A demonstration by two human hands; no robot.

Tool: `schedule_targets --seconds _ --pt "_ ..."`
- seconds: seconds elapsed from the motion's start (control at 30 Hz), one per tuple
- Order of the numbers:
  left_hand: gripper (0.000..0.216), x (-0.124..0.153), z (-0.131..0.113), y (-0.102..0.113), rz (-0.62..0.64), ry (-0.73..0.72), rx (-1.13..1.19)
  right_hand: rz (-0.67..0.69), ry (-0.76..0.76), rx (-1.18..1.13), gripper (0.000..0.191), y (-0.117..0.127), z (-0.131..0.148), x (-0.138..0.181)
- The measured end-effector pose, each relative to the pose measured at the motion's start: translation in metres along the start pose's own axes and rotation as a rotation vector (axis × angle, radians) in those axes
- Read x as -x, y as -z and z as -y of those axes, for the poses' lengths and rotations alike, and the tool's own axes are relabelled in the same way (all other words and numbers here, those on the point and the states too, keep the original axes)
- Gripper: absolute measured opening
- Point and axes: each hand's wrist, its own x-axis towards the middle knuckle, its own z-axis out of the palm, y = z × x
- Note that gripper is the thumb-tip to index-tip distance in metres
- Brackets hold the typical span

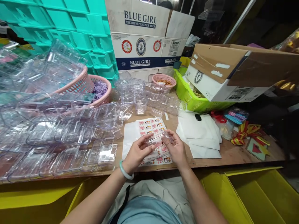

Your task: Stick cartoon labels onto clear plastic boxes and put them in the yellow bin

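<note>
Between my two hands is a small clear plastic box (157, 138), held above the table. My left hand (138, 152), with a pale green bangle at its wrist, grips the box's left end between thumb and fingers. On the box's right end, my right hand (175, 147) has its thumb on the near side and its fingers behind. Sticker sheets (149, 124) printed with small cartoon animals lie under my hands, partly covered by them. White backing paper (130, 137) shows to their left. Whether a sticker is on the box, I cannot make out.
Rows of clear plastic boxes (70, 132) fill the left side. Pink baskets (107, 93) stand behind them. White sheets (198, 130) with a black oval object (198, 117) lie at right. Further back are a lime green basket (187, 96), cartons (140, 34) and teal crates (77, 18).
</note>
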Motion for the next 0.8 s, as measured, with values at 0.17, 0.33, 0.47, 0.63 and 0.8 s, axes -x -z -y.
schedule_targets --seconds 0.17,0.33,0.47,0.63,0.8 --pt "0.059 0.007 -0.001 -0.01 0.16 -0.151 -0.229 0.323 0.049 0.147 0.069 0.052 0.019 0.001" --pt "0.047 0.035 0.022 -0.009 -0.109 -0.313 -0.484 -0.336 0.24 0.489 0.082 0.157 -0.017 -0.042" --pt "0.025 0.056 0.033 0.01 -0.37 -0.297 -0.519 -0.481 0.351 0.952 0.072 0.159 -0.04 -0.056" --pt "0.02 0.052 0.036 0.021 -0.333 -0.19 -0.418 -0.157 0.399 1.071 0.038 0.022 -0.03 -0.019" --pt "0.026 0.056 0.034 0.015 -0.371 -0.098 -0.214 0.047 0.122 0.562 0.025 -0.044 -0.016 -0.006"
